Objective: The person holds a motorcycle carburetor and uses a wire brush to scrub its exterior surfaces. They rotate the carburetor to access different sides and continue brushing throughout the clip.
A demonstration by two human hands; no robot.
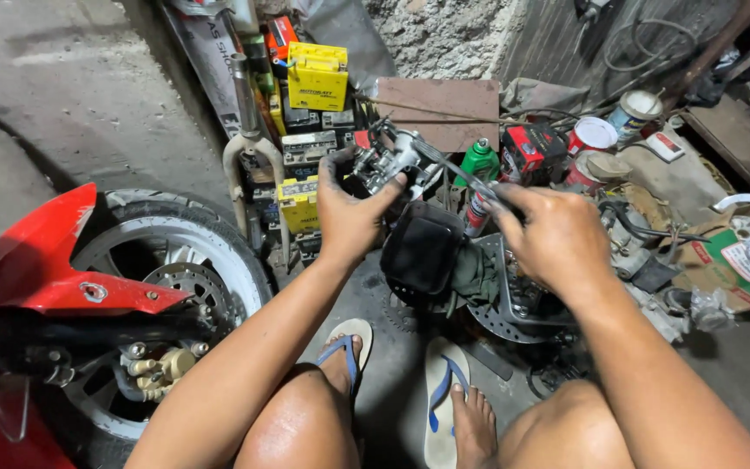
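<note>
A person squats on a concrete floor in blue-strapped flip-flops, both hands raised over a heap of motorcycle parts. At the floor's left edge stands one front wheel under a red fender, its brake disc and gold caliper facing the camera. Just behind it, one bare fork leg leans against a stack of boxed batteries; two yellow boxes show plainly, and how many dark ones lie between them cannot be told.

The left hand has its grip wrapped around a grey metal carburetor-like part, thumb pressed across the front of it, fingers curled behind, holding it in the air above the floor at the centre of the scene. Below it sits one black pouch-shaped part on a dark green rag.

The right hand has its grip pressed together on the near end of a thin metal tool, whose far end reaches the held part. One green bottle stands just beyond the tool, beside a red and black box. Toward the floor's right edge stand three round cans, near one another, with flattened cardboard past them.
</note>
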